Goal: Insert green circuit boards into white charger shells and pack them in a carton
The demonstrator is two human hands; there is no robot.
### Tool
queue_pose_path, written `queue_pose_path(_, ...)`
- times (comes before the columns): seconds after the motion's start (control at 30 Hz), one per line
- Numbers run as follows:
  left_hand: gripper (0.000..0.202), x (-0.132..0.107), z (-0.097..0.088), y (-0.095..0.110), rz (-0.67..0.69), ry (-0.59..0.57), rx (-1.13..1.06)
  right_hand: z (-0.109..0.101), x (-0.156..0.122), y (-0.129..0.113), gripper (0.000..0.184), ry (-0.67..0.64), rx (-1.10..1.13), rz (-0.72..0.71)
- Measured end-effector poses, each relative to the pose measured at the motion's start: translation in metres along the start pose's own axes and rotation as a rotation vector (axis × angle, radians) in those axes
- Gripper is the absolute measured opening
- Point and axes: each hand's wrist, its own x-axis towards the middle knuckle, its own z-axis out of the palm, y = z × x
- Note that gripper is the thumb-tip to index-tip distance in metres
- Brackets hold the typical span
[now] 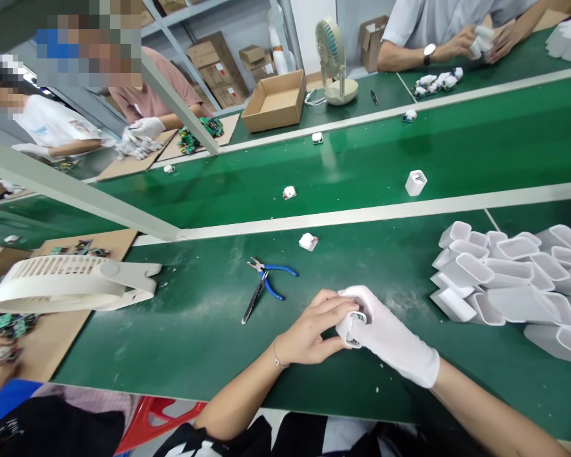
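Note:
A white plastic housing [345, 331] is held between both hands above the green bench, its open end facing me. My left hand [313, 327], bare with a thin bracelet at the wrist, wraps its fingers around the housing's left side. My right hand [393, 336] wears a white glove; its thumb presses at the opening and the other fingers curl behind. Something small shows inside the opening, mostly hidden by the thumb. Left of the hands lie blue-handled pliers [271, 277] and, touching them, metal tweezers [254, 297]. A small white-wrapped part [308, 241] rests farther back.
Many white empty housings [509, 270] are piled at the right. A cream fan [71, 282] stands at the left. Behind a pale rail, a green conveyor belt [361, 171] carries small white parts and one housing [415, 183]. Several co-workers sit across and at the left.

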Motion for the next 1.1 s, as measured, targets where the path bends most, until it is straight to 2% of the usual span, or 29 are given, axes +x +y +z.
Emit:
queue_pose_path(0.2,0.049,0.001,-0.006,-0.001,-0.088,-0.002,-0.118,-0.019,0.002,-0.016,0.033,-0.197,0.085,0.001)
queue_pose_path(0.33,0.051,-0.007,-0.002,-0.005,-0.145,0.105,-0.204,-0.021,0.001,-0.01,0.045,-0.145,0.082,-0.014)
queue_pose_path(0.4,0.056,-0.007,-0.008,-0.013,-0.18,0.204,-0.215,-0.02,0.003,-0.002,0.048,-0.038,0.003,-0.029)
queue_pose_path(0.47,0.058,0.002,-0.028,-0.03,-0.21,0.296,-0.082,-0.018,0.006,0.005,0.05,0.12,-0.148,-0.059)
queue_pose_path(0.57,0.053,0.033,-0.079,-0.07,-0.334,0.359,0.377,-0.016,0.012,0.012,0.041,0.268,-0.405,-0.141)
queue_pose_path(0.63,0.052,0.057,-0.114,-0.099,-0.599,0.282,0.68,-0.015,0.015,0.013,0.035,0.282,-0.584,-0.219)
queue_pose_path(0.7,0.052,0.076,-0.139,-0.123,-0.706,0.209,0.747,-0.014,0.018,0.013,0.034,0.278,-0.782,-0.272)
queue_pose_path(0.77,0.054,0.089,-0.151,-0.138,-0.761,0.135,0.765,-0.014,0.019,0.011,0.036,0.288,-0.968,-0.294)
queue_pose_path(0.83,0.058,0.098,-0.152,-0.144,-0.79,0.085,0.807,-0.016,0.02,0.01,0.039,0.295,-1.116,-0.305)
queue_pose_path(0.9,0.054,0.111,-0.145,-0.146,-0.781,0.068,0.858,-0.018,0.021,0.009,0.041,0.305,-1.207,-0.322)
queue_pose_path(1.03,0.025,0.149,-0.12,-0.15,-0.721,0.023,0.928,-0.024,0.021,0.007,0.043,0.311,-1.265,-0.309)
queue_pose_path(1.1,0.017,0.167,-0.109,-0.153,-0.713,0.0,0.948,-0.027,0.021,0.005,0.044,0.306,-1.267,-0.305)
